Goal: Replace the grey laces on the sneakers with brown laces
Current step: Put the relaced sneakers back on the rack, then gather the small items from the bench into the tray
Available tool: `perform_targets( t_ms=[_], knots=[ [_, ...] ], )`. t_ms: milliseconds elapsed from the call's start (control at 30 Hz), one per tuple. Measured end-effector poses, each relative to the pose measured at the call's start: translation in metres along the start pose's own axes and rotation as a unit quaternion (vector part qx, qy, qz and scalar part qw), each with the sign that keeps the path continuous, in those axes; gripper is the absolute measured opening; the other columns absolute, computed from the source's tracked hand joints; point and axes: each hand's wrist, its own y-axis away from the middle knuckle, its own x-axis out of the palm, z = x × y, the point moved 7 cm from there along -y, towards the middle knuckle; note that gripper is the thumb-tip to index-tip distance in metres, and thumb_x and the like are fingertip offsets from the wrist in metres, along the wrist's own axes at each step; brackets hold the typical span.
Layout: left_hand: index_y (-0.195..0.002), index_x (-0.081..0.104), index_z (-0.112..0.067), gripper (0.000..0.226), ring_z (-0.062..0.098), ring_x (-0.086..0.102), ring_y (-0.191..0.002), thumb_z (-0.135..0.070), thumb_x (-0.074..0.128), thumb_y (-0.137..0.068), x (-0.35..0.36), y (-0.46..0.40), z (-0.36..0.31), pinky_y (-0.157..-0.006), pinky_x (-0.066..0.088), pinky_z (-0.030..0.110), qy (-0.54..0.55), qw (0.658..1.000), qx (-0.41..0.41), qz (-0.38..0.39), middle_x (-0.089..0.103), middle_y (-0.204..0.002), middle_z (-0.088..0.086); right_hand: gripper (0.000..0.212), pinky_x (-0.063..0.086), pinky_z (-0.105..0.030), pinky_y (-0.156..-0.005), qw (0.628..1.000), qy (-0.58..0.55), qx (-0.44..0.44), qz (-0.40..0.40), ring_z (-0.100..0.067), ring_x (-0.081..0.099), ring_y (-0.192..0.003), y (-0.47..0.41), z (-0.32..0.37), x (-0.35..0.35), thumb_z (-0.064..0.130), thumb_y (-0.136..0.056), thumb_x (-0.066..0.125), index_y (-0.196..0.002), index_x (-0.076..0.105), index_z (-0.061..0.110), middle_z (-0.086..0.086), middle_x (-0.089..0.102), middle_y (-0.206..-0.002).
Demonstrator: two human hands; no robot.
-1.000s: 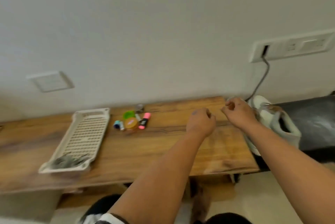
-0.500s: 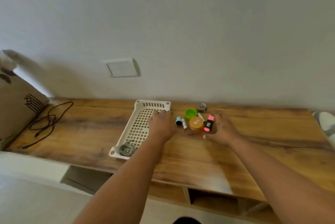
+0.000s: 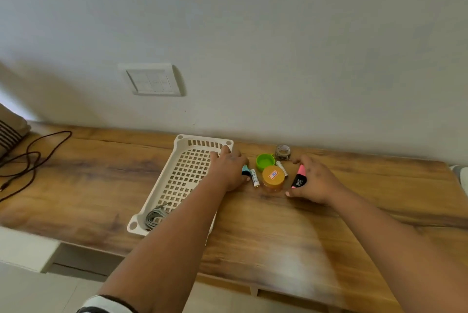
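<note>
Head view: coiled grey laces (image 3: 154,216) are contained in the near corner of a white perforated tray (image 3: 177,181) on the wooden surface (image 3: 278,231) against a pale wall (image 3: 253,34), well behind the left hand (image 3: 229,169) and right hand (image 3: 312,182), both relaxed, flanking small items.

Both hands reach over the wooden worktop (image 3: 316,231). The left hand (image 3: 229,169) rests on the far right rim of a white perforated tray (image 3: 177,181); grey laces (image 3: 155,217) lie coiled at the tray's near end. The right hand (image 3: 315,182) curves beside a pink highlighter (image 3: 299,178). Between the hands sit an orange-lidded jar (image 3: 273,176), a green cap (image 3: 265,161) and small batteries (image 3: 254,178).
</note>
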Motion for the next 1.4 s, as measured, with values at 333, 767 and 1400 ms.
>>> perform_targets(
  t_ms=[333,767,1400],
  knots=[
    [-0.125,0.056,-0.037,0.04,0.018,0.037,-0.129,-0.036,0.069,-0.087,-0.05,0.052,0.105,-0.102,0.028,0.041,0.088,0.984,-0.086,-0.129,0.058,-0.132,-0.01,0.089,0.05,-0.039,-0.094,0.982,-0.123,-0.056,-0.133,-0.02,0.057,-0.107,0.017,0.079,-0.029,0.046,-0.055,0.092,-0.127,0.044,0.025,0.0,0.053,-0.121],
    [-0.126,0.056,-0.044,0.042,0.028,0.022,-0.139,-0.045,0.068,-0.086,-0.006,0.051,0.175,-0.108,0.026,0.051,-0.055,0.993,-0.1,-0.04,0.034,-0.151,0.001,0.097,0.046,-0.037,-0.097,0.987,-0.001,-0.148,0.055,-0.024,0.048,-0.121,-0.053,0.222,0.137,0.034,-0.066,0.088,-0.141,0.028,0.022,-0.006,0.046,-0.132],
    [-0.134,0.054,-0.013,0.051,0.022,0.051,-0.124,-0.02,0.069,-0.086,-0.016,0.04,0.005,-0.103,0.039,0.03,0.276,0.958,-0.042,-0.064,0.054,-0.135,0.006,0.071,0.037,-0.023,-0.085,0.996,0.018,-0.067,-0.056,-0.025,0.055,-0.111,0.004,0.071,0.0,0.032,-0.061,0.091,-0.124,0.062,0.018,-0.007,0.057,-0.12]
  ],
)
